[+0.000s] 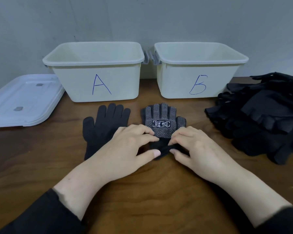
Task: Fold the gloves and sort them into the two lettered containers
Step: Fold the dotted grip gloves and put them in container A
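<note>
Two gloves laid flat on the wooden table (41, 166), fingers pointing away toward the bins. Left one: plain black glove (105, 122), smooth knit, no print showing. Right one: dotted black glove (161, 119), covered in little white grip dots with a boxed white logo across the palm.

Both hands down on the dotted one's cuff end. Left hand (125, 149) curled, fingertips pressed onto the lower palm area and thumb tucked against the cuff edge, wrist lying over part of the plain glove's cuff. Right hand (198, 149) likewise curled, pinching the cuff fabric between thumb and fingers. Cuff looked bunched or rolled up between the two thumbs, bit blurry there so couldn't tell exactly how it was folded. Dotted fingers and logo stuck out past the knuckles, uncovered.

Behind the gloves, two cream plastic tubs side by side against the grey wall: container A (98, 81) on the left, container B (196, 80) on the right, letters scrawled in blue marker, grey clip handles nearly touching between them. Couldn't see anything inside either from this angle.

Off to the left, clear plastic lids (22, 100) stacked flat on the table. Off to the right, big messy pile of black gloves (264, 119) just beside container B, near the right hand but not touching it. Black sleeves at both wrists.
</note>
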